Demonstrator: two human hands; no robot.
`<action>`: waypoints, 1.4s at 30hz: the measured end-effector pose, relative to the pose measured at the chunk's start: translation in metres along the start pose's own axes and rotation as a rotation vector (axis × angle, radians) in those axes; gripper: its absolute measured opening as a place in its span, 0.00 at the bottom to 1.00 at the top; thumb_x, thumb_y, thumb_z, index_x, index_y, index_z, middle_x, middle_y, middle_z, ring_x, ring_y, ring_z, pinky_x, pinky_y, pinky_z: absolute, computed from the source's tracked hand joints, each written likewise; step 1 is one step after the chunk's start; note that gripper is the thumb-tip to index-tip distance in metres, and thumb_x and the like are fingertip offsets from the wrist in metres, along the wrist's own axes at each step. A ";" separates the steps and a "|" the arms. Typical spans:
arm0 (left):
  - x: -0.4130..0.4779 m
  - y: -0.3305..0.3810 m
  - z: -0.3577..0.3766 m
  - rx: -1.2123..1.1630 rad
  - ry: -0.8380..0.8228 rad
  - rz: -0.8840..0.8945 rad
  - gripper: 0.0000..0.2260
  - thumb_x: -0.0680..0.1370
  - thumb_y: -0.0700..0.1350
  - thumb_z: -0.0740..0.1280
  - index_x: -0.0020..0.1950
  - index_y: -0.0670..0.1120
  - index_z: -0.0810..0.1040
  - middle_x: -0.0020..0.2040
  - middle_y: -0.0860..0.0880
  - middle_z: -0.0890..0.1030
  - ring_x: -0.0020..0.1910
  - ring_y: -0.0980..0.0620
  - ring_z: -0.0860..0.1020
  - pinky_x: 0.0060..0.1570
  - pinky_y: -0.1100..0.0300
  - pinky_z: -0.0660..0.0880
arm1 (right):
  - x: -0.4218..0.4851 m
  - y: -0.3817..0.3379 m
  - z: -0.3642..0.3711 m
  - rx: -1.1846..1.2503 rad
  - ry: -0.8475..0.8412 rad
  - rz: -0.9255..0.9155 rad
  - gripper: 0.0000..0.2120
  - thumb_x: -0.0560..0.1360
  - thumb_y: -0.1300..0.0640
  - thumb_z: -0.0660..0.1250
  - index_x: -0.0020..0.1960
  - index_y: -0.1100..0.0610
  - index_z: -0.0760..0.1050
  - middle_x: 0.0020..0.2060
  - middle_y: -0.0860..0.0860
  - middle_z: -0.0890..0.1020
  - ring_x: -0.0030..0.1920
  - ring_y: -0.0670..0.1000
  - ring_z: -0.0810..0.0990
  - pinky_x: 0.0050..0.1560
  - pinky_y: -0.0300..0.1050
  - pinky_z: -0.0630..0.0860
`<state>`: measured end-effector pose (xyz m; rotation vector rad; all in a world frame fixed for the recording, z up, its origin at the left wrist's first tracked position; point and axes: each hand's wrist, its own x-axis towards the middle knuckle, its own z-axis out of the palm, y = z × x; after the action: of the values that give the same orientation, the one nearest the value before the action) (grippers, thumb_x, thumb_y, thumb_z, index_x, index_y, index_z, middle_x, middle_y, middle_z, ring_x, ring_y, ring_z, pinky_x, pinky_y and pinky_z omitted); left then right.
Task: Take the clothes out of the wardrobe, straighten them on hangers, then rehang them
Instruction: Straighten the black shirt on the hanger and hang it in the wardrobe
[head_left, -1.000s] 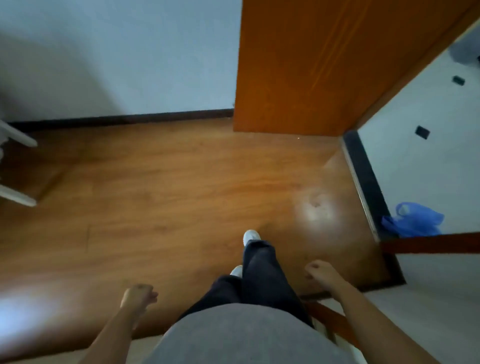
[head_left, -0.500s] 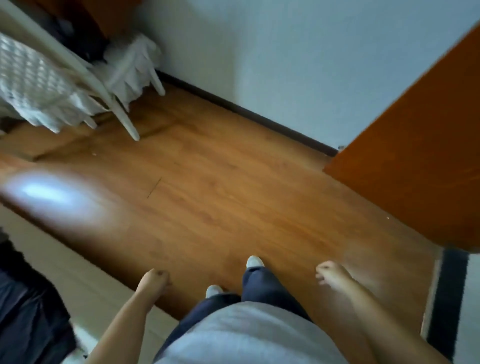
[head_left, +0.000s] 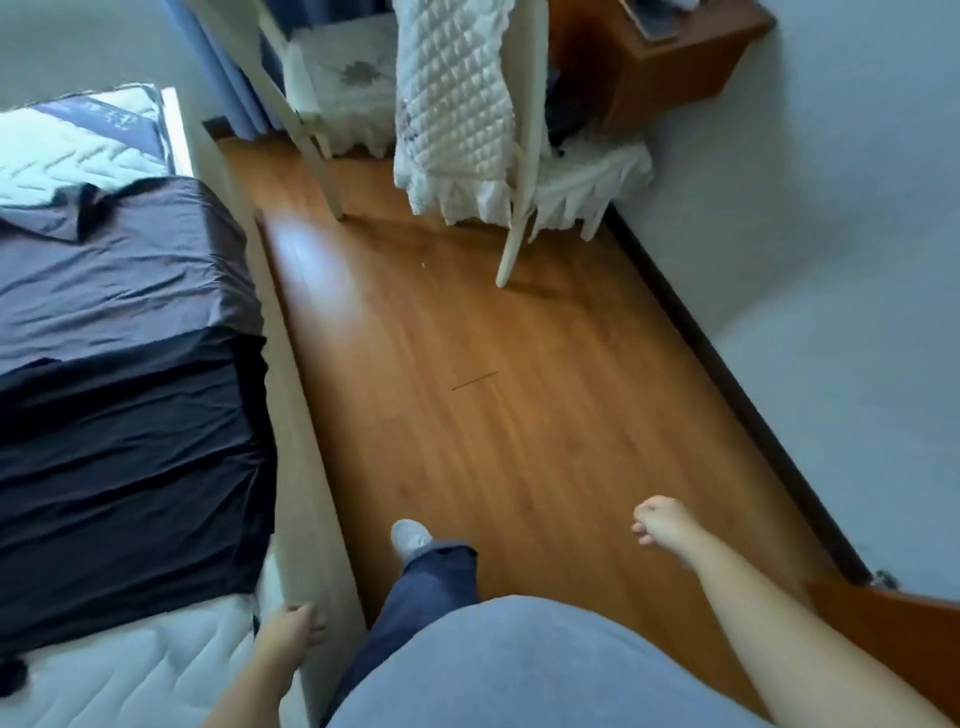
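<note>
Dark clothes (head_left: 119, 415) lie spread flat over the bed (head_left: 130, 675) at the left, a greyer piece above a black one. No wardrobe or hanger shows. My left hand (head_left: 291, 631) hangs at the bed's near edge with fingers curled and nothing in it. My right hand (head_left: 662, 522) is over the wooden floor at the right, loosely closed and holding nothing. My legs and one white shoe (head_left: 410, 538) are between the hands.
A white chair (head_left: 519, 156) draped with a quilted white cover stands at the far end of the wooden floor (head_left: 493, 389). A brown cabinet (head_left: 660, 62) is in the top right corner. A white wall (head_left: 831, 260) runs along the right. An orange door edge (head_left: 893, 634) shows bottom right.
The view has swung left from the orange door and doorway to the bed and chair. Both hands stay low at my sides, holding nothing.
</note>
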<state>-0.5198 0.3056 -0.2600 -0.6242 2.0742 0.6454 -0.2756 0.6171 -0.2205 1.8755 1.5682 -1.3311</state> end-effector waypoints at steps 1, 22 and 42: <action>0.010 0.000 -0.015 -0.064 -0.022 -0.052 0.07 0.79 0.40 0.56 0.52 0.38 0.70 0.46 0.39 0.77 0.44 0.43 0.75 0.43 0.56 0.64 | 0.011 -0.022 0.013 -0.044 -0.011 -0.048 0.09 0.77 0.64 0.56 0.49 0.66 0.74 0.39 0.58 0.77 0.27 0.47 0.73 0.28 0.35 0.71; 0.091 0.210 -0.086 -1.132 0.301 -0.214 0.09 0.79 0.39 0.54 0.54 0.43 0.72 0.44 0.45 0.78 0.41 0.48 0.77 0.38 0.59 0.67 | 0.137 -0.497 0.137 -0.676 -0.320 -0.514 0.12 0.76 0.63 0.59 0.35 0.56 0.71 0.32 0.53 0.77 0.35 0.53 0.80 0.41 0.47 0.78; 0.158 0.149 -0.192 -1.463 0.644 -0.458 0.09 0.78 0.38 0.56 0.55 0.40 0.74 0.47 0.45 0.78 0.44 0.48 0.77 0.51 0.52 0.72 | 0.016 -0.677 0.424 -1.314 -0.500 -0.864 0.09 0.74 0.64 0.59 0.37 0.57 0.70 0.33 0.54 0.78 0.31 0.52 0.76 0.26 0.36 0.70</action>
<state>-0.8063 0.2625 -0.2636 -2.2493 1.5123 1.8144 -1.0683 0.5225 -0.2501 0.0690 2.1422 -0.5216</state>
